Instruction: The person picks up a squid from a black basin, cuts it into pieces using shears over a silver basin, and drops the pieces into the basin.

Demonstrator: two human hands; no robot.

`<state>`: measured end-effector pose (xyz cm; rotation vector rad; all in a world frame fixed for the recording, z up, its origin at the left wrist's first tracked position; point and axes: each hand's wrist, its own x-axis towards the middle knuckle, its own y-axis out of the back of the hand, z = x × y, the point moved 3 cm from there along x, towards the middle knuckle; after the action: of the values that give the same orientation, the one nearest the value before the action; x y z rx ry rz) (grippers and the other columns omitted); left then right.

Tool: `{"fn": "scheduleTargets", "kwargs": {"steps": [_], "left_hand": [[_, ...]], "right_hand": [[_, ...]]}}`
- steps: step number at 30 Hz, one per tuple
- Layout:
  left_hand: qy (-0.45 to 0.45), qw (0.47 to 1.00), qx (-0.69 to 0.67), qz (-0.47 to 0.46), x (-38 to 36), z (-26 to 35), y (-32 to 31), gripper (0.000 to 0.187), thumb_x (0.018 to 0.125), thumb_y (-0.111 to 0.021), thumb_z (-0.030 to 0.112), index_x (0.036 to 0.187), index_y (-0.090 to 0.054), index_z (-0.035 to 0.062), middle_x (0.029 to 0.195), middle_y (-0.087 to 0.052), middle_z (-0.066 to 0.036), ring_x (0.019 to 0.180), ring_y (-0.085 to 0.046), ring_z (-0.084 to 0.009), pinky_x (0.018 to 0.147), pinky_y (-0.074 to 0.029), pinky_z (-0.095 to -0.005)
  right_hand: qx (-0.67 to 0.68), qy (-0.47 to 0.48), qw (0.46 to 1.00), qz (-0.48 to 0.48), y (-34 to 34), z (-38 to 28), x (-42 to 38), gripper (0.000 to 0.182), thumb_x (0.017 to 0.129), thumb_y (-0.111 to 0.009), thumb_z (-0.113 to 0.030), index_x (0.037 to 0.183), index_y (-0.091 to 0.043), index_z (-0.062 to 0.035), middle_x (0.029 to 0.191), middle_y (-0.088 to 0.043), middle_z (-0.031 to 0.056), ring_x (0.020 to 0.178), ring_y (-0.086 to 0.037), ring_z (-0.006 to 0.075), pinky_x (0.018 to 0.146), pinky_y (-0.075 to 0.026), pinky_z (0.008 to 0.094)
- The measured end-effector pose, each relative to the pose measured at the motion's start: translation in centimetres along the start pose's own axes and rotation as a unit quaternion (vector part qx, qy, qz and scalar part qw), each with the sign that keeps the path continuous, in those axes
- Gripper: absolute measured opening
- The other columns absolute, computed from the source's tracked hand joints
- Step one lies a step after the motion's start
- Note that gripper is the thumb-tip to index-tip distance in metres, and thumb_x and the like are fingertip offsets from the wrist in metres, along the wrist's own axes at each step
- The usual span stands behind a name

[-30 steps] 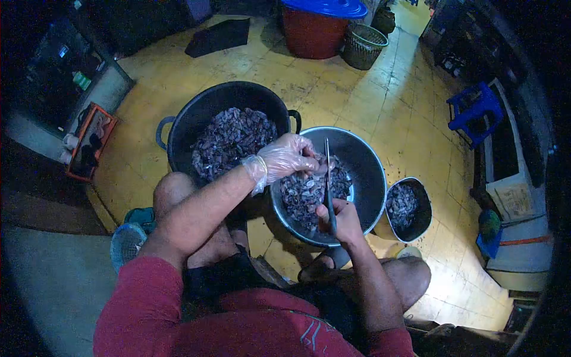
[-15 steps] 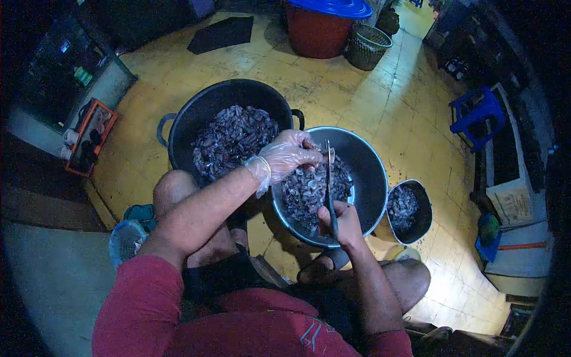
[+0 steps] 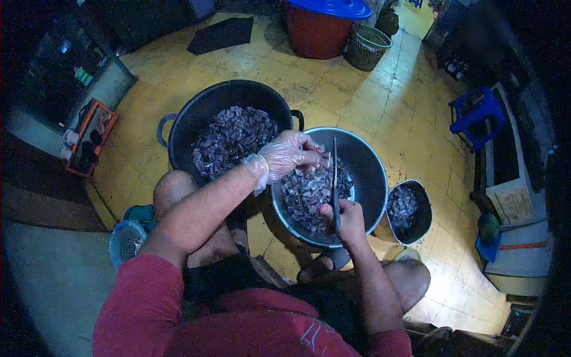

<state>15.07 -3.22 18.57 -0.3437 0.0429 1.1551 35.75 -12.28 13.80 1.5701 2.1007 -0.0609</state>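
Note:
My left hand (image 3: 291,153), in a clear plastic glove, is closed over the rim of a metal basin (image 3: 376,172). Its fingertips pinch a small pale piece that looks like squid (image 3: 325,159), mostly hidden by the fingers. My right hand (image 3: 350,221) grips the black handles of scissors (image 3: 335,172), whose blades point away from me and look closed, just right of the left fingertips. Beneath both hands, a heap of small squid (image 3: 306,199) covers part of the basin. A big black tub (image 3: 196,107) to the left holds a pile of darker, purplish squid (image 3: 235,137).
A smaller container (image 3: 426,208) with pale pieces stands right of the basin. A light blue basket (image 3: 122,241) is by my left knee. Farther off are a red tub (image 3: 315,35) with a blue lid, a woven basket (image 3: 367,50) and a blue stool (image 3: 480,116).
The scissors have shifted slightly right, away from the left fingertips, and their blades have come together. My left hand has barely moved and stays pinched.

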Motion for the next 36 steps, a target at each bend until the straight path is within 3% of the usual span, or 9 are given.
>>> {"fn": "scheduleTargets", "kwargs": {"steps": [7,18,20,21,27,28,31,32,36], "left_hand": [[-0.031,0.997,-0.043,0.049,0.1,0.0,0.2,0.018,0.082,-0.072,0.006,0.091,-0.060,-0.0043,0.083,-0.067,-0.012,0.073,-0.066,-0.0165,0.064,-0.054,-0.0261],[-0.032,0.985,0.161,0.045,0.5,0.4,-0.1,0.014,0.079,-0.072,0.007,0.082,-0.066,-0.0052,0.075,-0.069,-0.012,0.063,-0.066,-0.0143,0.058,-0.054,-0.0254],[-0.046,0.956,0.288,-0.001,0.3,0.5,-0.4,0.020,0.075,-0.073,0.015,0.079,-0.068,-0.0033,0.075,-0.070,-0.013,0.065,-0.066,-0.0151,0.061,-0.053,-0.0291],[-0.116,0.928,0.353,-0.019,0.1,0.7,-1.0,0.022,0.072,-0.074,0.018,0.079,-0.069,-0.0019,0.074,-0.070,-0.014,0.067,-0.067,-0.0186,0.064,-0.052,-0.0310],[-0.173,0.929,0.327,-0.026,0.6,-2.1,-1.4,0.015,0.073,-0.070,0.017,0.082,-0.072,0.0043,0.077,-0.070,-0.013,0.070,-0.068,-0.0229,0.067,-0.053,-0.0329],[-0.255,0.904,0.340,-0.051,0.3,-2.0,-1.8,0.016,0.074,-0.069,0.016,0.084,-0.071,0.0031,0.081,-0.070,-0.014,0.075,-0.069,-0.0253,0.071,-0.053,-0.0342],[-0.249,0.891,0.363,-0.108,-1.0,-2.0,-2.9,0.019,0.080,-0.067,0.017,0.094,-0.070,0.0043,0.089,-0.070,-0.015,0.084,-0.069,-0.0267,0.077,-0.053,-0.0364],[-0.165,0.909,0.355,-0.144,-1.1,-2.0,-2.7,0.024,0.081,-0.066,0.021,0.097,-0.071,0.0046,0.092,-0.071,-0.015,0.086,-0.069,-0.0275,0.078,-0.053,-0.0373],[-0.246,0.843,0.459,-0.137,2.2,-2.3,1.4,0.030,0.084,-0.062,0.030,0.099,-0.071,0.0063,0.089,-0.071,-0.013,0.083,-0.069,-0.0260,0.076,-0.053,-0.0365]], "right_hand": [[0.018,0.049,0.998,-0.032,-0.9,1.5,0.6,0.060,0.076,-0.075,-0.054,0.093,-0.068,0.0035,0.080,-0.068,0.0063,0.074,-0.060,0.0134,0.074,-0.048,0.0308],[-0.098,0.029,0.995,0.011,-0.8,2.0,0.7,0.048,0.075,-0.075,-0.046,0.085,-0.070,0.0009,0.066,-0.063,0.0092,0.066,-0.058,0.0150,0.064,-0.047,0.0331],[-0.043,0.061,0.997,0.019,-1.2,1.0,0.3,0.045,0.075,-0.075,-0.043,0.087,-0.070,0.0003,0.068,-0.065,0.0101,0.066,-0.059,0.0149,0.065,-0.048,0.0327],[-0.042,0.043,0.998,0.003,-1.0,1.5,0.6,0.044,0.076,-0.076,-0.042,0.086,-0.070,0.0006,0.068,-0.066,0.0082,0.064,-0.058,0.0148,0.062,-0.047,0.0328],[-0.076,0.094,0.990,0.079,1.0,4.2,2.1,0.056,0.077,-0.076,-0.049,0.066,-0.058,0.0036,0.055,-0.050,0.0020,0.058,-0.043,0.0099,0.053,-0.038,0.0311],[-0.087,0.099,0.986,0.102,1.2,3.7,2.1,0.056,0.079,-0.075,-0.048,0.067,-0.058,0.0037,0.056,-0.051,0.0020,0.058,-0.043,0.0102,0.053,-0.039,0.0313],[-0.037,0.069,0.990,0.114,1.3,1.5,1.2,0.050,0.087,-0.068,-0.042,0.069,-0.060,0.0039,0.058,-0.054,0.0021,0.058,-0.044,0.0099,0.053,-0.038,0.0308],[-0.052,0.081,0.987,0.129,1.4,1.3,1.3,0.048,0.087,-0.067,-0.040,0.070,-0.061,0.0038,0.059,-0.054,0.0019,0.059,-0.044,0.0094,0.053,-0.038,0.0303],[-0.037,0.064,0.987,0.142,1.8,1.9,1.3,0.044,0.087,-0.068,-0.037,0.072,-0.061,0.0035,0.063,-0.055,0.0009,0.060,-0.046,0.0088,0.054,-0.038,0.0289]]}}
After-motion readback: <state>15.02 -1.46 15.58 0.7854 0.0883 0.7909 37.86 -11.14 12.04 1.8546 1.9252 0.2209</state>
